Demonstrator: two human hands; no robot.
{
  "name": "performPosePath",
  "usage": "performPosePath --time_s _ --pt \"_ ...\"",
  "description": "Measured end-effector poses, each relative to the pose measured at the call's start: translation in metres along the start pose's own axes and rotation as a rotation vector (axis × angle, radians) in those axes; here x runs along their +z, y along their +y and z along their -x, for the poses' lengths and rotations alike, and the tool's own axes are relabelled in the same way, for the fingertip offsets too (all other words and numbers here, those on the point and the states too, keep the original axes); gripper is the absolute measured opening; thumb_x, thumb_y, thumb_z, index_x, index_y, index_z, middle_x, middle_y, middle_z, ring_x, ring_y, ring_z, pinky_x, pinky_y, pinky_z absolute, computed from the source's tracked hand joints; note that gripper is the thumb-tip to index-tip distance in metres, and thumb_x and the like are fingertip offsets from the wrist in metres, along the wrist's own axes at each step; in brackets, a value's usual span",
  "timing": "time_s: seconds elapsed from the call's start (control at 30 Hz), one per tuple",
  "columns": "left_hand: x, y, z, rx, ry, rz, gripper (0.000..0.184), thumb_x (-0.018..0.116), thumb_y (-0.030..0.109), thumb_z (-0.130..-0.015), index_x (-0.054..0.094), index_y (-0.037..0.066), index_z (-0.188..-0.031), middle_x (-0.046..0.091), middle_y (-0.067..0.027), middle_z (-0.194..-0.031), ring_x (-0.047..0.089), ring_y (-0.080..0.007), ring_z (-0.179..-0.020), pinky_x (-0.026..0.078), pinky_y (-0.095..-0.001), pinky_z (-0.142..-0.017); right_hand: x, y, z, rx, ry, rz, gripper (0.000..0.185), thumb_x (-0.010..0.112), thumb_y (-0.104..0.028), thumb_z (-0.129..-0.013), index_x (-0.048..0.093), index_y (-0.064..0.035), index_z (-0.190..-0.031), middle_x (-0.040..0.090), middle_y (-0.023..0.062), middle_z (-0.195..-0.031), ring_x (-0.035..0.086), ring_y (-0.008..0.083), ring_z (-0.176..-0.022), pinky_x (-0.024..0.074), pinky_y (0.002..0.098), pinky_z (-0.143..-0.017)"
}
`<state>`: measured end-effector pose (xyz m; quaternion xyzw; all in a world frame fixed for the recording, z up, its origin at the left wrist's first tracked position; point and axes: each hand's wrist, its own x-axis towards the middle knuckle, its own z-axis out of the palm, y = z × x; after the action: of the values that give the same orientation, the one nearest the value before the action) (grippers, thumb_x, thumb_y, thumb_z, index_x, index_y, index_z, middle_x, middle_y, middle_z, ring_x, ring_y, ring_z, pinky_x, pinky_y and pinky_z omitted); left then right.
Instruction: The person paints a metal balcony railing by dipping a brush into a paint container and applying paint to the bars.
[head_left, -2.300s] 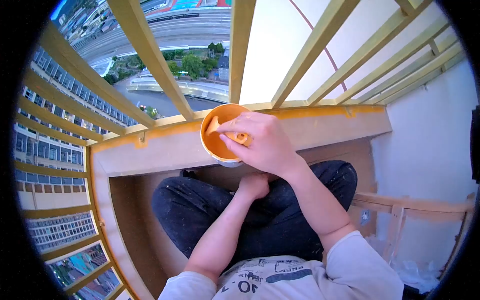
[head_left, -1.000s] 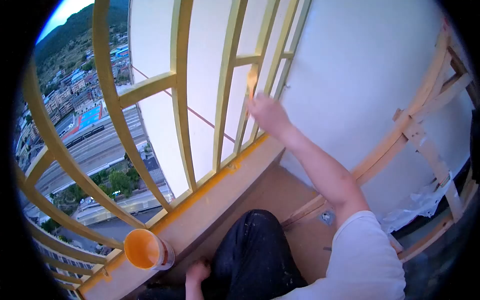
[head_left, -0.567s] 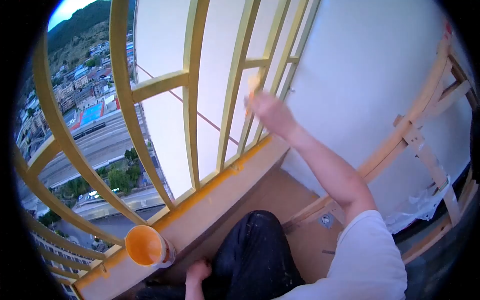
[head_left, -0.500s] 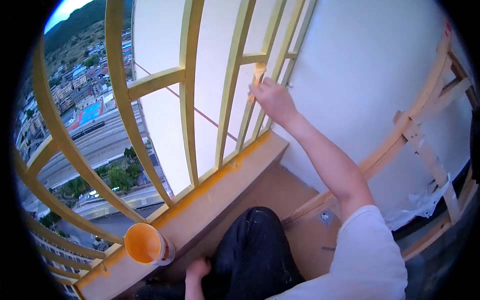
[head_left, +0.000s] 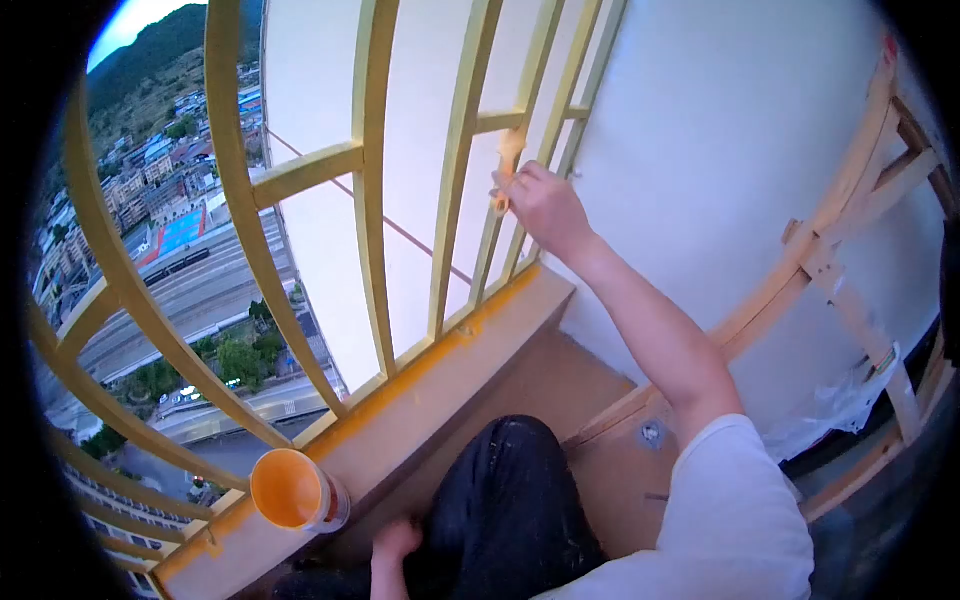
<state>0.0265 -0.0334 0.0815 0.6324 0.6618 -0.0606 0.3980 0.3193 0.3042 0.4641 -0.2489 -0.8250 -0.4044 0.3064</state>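
My right hand (head_left: 548, 210) is closed around the handle of a paintbrush (head_left: 511, 145). The brush is coated in yellow-orange paint, its bristles up against a yellow railing bar (head_left: 536, 70) just below a short crosspiece (head_left: 499, 121). Low in the view, my left hand (head_left: 397, 538) rests beside my dark-trousered leg, fingers curled in with nothing visible in them. Left of that hand, an open paint bucket (head_left: 292, 490) stands on the ledge, its inside wall coated orange.
The ledge (head_left: 420, 385) under the railing carries orange paint marks. A pale wall (head_left: 690, 150) rises on the right, with a curved wooden frame (head_left: 770, 310) and torn plastic sheeting (head_left: 840, 410) before it. Beyond the bars lie a road and buildings far below.
My right hand and the paintbrush have shifted slightly, the bristles now a little lower and further left along the bar. The left hand and the bucket have stayed put.
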Motion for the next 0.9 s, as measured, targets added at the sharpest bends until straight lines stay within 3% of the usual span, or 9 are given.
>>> performPosePath --time_s 0.1,0.3,0.5,0.6,0.67,0.7,0.77,0.8,0.9 --pt "-0.002 0.0 -0.006 0.009 0.071 0.034 0.037 0.047 0.033 -0.096 0.067 0.014 -0.122 0.068 -0.0207 -0.122 0.064 -0.0405 -0.113 0.052 -0.0525 -0.097 0.032 -0.012 0.057 0.016 -0.314 -0.052 0.014 0.067 -0.014 -0.087 0.068 -0.0047 -0.097 0.067 0.0077 -0.081 0.065 0.0234 -0.078 0.0554 0.0354 -0.064" --pt "0.0 0.004 -0.002 0.013 0.032 0.002 0.034 0.048 0.031 -0.096 0.066 0.013 -0.118 0.069 -0.0212 -0.119 0.065 -0.0411 -0.11 0.052 -0.0533 -0.095 0.029 -0.034 0.058 0.039 -0.048 -0.175 0.008 0.062 -0.011 -0.092 0.065 -0.0039 -0.091 0.066 0.0099 -0.081 0.065 0.0258 -0.077 0.0561 0.0377 -0.064" --pt "-0.005 0.006 0.001 -0.01 0.113 0.06 0.033 0.05 0.029 -0.095 0.065 0.01 -0.117 0.068 -0.0234 -0.116 0.064 -0.0434 -0.108 0.052 -0.0545 -0.094 0.081 -0.09 0.121 0.058 -0.497 -0.271 0.008 0.061 -0.012 -0.093 0.066 -0.0072 -0.09 0.068 0.0108 -0.085 0.071 0.0275 -0.084 0.06 0.0365 -0.071" --pt "0.004 -0.001 -0.004 0.007 0.081 0.026 0.037 0.045 0.031 -0.099 0.062 0.013 -0.127 0.067 -0.0236 -0.119 0.065 -0.0434 -0.11 0.052 -0.0553 -0.094 0.062 -0.067 0.084 0.667 -0.167 -0.652 0.018 0.065 -0.017 -0.093 0.073 -0.0139 -0.109 0.066 0.0101 -0.081 0.071 0.0261 -0.081 0.0551 0.0348 -0.064" --pt "0.003 -0.003 -0.006 0.018 0.057 0.003 0.039 0.044 0.031 -0.099 0.061 0.011 -0.129 0.066 -0.0233 -0.123 0.064 -0.0431 -0.112 0.051 -0.0553 -0.095 0.053 -0.04 0.066 0.811 -0.138 -0.529 0.027 0.067 -0.019 -0.092 0.072 -0.0149 -0.118 0.063 0.0083 -0.076 0.068 0.0234 -0.078 0.0514 0.0345 -0.059" --pt "0.0 -0.001 -0.005 0.016 0.053 0.008 0.039 0.044 0.031 -0.099 0.061 0.011 -0.129 0.066 -0.0233 -0.123 0.064 -0.0431 -0.112 0.051 -0.0553 -0.095 0.05 -0.032 0.066 0.809 -0.143 -0.532 0.027 0.067 -0.019 -0.092 0.072 -0.0149 -0.118 0.063 0.0083 -0.076 0.068 0.0234 -0.078 0.0514 0.0345 -0.059" --pt "-0.005 0.005 0.0 0.025 0.063 0.064 0.041 0.043 0.032 -0.1 0.06 0.011 -0.13 0.066 -0.0236 -0.124 0.064 -0.0427 -0.112 0.051 -0.0554 -0.096 0.046 -0.024 0.065 0.19 0.173 -0.151 0.027 0.068 -0.022 -0.092 0.071 -0.0125 -0.117 0.062 0.0048 -0.074 0.065 0.0209 -0.075 0.0509 0.0353 -0.058" --pt "-0.002 0.005 0.0 0.021 0.056 0.07 0.041 0.043 0.032 -0.1 0.06 0.011 -0.13 0.066 -0.0236 -0.124 0.064 -0.0427 -0.112 0.051 -0.0554 -0.096 0.042 -0.033 0.067 0.09 0.149 -0.128 0.026 0.065 -0.021 -0.093 0.069 -0.0102 -0.117 0.061 0.0025 -0.073 0.064 0.0208 -0.074 0.0506 0.0347 -0.058" --pt "-0.007 0.007 0.004 0.007 0.149 0.086 0.036 0.051 0.03 -0.094 0.067 0.011 -0.121 0.068 -0.0236 -0.116 0.065 -0.0414 -0.109 0.052 -0.053 -0.095 0.077 -0.068 0.125 0.152 -0.141 -0.118 0.02 0.064 -0.022 -0.094 0.072 -0.0105 -0.108 0.064 0.0051 -0.074 0.065 0.0233 -0.074 0.0527 0.0385 -0.061"
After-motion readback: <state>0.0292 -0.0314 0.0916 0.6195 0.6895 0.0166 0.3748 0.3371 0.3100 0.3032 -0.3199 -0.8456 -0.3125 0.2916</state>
